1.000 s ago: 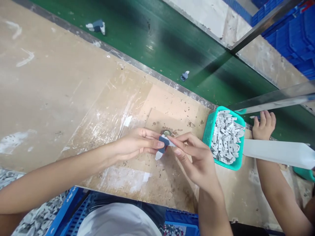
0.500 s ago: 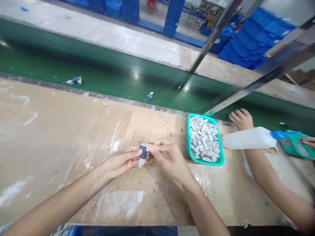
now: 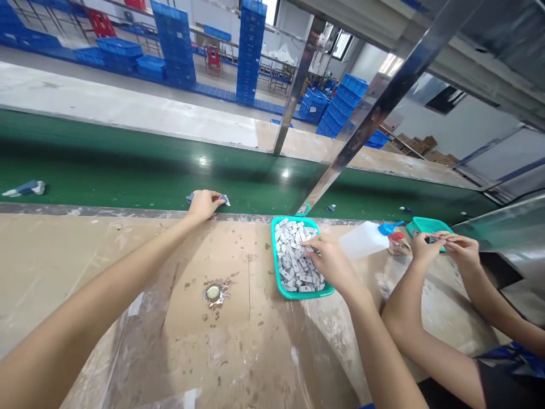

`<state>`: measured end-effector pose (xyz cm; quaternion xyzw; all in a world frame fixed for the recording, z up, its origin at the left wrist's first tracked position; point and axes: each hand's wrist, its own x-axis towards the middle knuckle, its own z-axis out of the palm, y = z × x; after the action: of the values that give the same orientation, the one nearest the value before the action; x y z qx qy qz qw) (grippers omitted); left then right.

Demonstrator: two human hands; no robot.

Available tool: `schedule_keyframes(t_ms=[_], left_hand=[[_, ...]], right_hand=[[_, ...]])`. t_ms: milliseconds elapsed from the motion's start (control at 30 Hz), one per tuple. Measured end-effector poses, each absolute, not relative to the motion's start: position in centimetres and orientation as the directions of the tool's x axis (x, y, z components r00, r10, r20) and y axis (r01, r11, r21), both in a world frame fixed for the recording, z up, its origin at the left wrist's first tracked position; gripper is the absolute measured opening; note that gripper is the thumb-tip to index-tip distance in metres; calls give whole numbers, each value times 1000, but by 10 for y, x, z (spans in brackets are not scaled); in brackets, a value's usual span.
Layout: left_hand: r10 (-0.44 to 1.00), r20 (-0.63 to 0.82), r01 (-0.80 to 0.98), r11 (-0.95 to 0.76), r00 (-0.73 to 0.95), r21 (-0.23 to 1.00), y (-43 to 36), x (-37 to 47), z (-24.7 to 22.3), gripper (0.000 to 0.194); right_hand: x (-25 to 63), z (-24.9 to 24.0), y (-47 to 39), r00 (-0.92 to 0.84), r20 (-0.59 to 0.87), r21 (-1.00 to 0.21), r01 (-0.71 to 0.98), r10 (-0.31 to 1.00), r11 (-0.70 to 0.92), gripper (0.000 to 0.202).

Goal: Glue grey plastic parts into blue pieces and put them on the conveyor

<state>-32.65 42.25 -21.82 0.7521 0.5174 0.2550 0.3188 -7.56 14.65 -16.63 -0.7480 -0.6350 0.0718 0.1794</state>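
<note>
My left hand (image 3: 204,205) is over the near edge of the green conveyor belt, its fingers closed on a small dark-blue and white part (image 3: 224,200). A bit of blue also shows on the other side of the hand; whether it belongs to the same part is hidden. My right hand (image 3: 330,258) reaches over a green plastic basket (image 3: 279,289) filled with small white plastic pieces (image 3: 293,250). Its fingertips are slightly apart and touch the top of the pile, with no piece visibly gripped.
A white squeeze bottle (image 3: 364,240) with a blue cap stands right of the basket. A co-worker's hands (image 3: 445,247) handle a small dark part by another green basket (image 3: 430,224). A metal post (image 3: 336,165) slants beside my basket. A wet round spot (image 3: 213,293) marks the cardboard. Another blue-white part (image 3: 28,188) lies on the belt.
My hands have parted. The left carried the blue-white part forward to the belt; the right moved to the white pieces in the basket. The view tilted up, and the co-worker's hands came together.
</note>
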Motion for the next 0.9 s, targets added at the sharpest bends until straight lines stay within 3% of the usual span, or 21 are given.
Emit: schedule_keyframes(t_ms=[100, 233, 333, 400, 467, 567, 667, 733, 800, 900], left_hand=[[953, 161, 696, -298, 257, 653, 425, -336, -226, 38], [961, 247, 783, -246, 122, 572, 426, -368, -236, 60], [972, 191, 803, -224, 140, 552, 430, -387, -241, 52], [974, 169, 789, -223, 153, 572, 433, -394, -241, 40], [977, 173, 765, -204, 122, 611, 433, -399, -236, 35], [983, 177, 712, -161, 52, 683, 418, -406, -221, 38], [992, 70, 518, -117, 109, 847, 377, -415, -207, 49], [952, -112, 167, 65, 284, 984, 339, -423, -201, 52], [852, -273, -90, 346, 446, 934, 301, -431, -200, 44], [738, -407, -261, 605, 538, 753, 258, -442, -205, 40]], right_hand=[[-71, -174, 150, 95, 61, -315, 947, 994, -71, 39], [-67, -181, 152, 63, 82, -338, 941, 995, -32, 27], [-72, -176, 147, 105, 130, -482, 875, 986, -29, 15], [-81, -169, 141, 190, 99, -704, 707, 977, -66, 17], [-94, -163, 133, 241, -19, -896, 426, 970, -124, 25], [-120, -159, 120, 209, -176, -980, 51, 962, -190, 30], [-148, -163, 112, 158, -220, -970, -136, 963, -199, 26], [-168, -171, 109, 133, -227, -964, -171, 965, -203, 24], [-189, -181, 109, 140, -220, -969, -147, 965, -200, 26], [-222, -199, 113, 209, -125, -992, -24, 970, -122, 34]])
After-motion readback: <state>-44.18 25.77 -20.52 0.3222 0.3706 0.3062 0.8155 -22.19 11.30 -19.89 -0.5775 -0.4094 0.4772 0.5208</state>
